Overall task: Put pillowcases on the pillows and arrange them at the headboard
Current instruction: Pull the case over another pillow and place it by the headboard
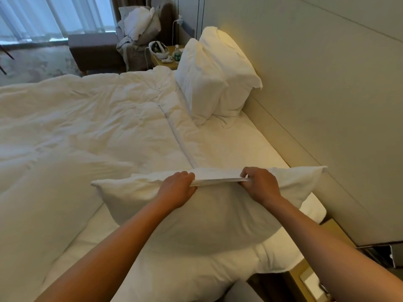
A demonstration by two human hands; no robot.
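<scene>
A white pillow [209,214] stands on its long edge across the near end of the bed, held up in front of me. My left hand [177,190] and my right hand [260,185] both pinch the pillowcase's flat hem [218,176] along the pillow's top edge, about a hand's width apart. Two cased white pillows lean upright at the far end: the front pillow [201,83] rests against the back pillow [231,68], which touches the beige padded headboard [316,105].
A rumpled white duvet [82,131] covers the left of the bed, and bare sheet [235,144] runs along the headboard. A far nightstand [165,62] carries a headset, a controller and bottles. An armchair heaped with linen [137,25] stands beyond. A near nightstand [309,277] sits at bottom right.
</scene>
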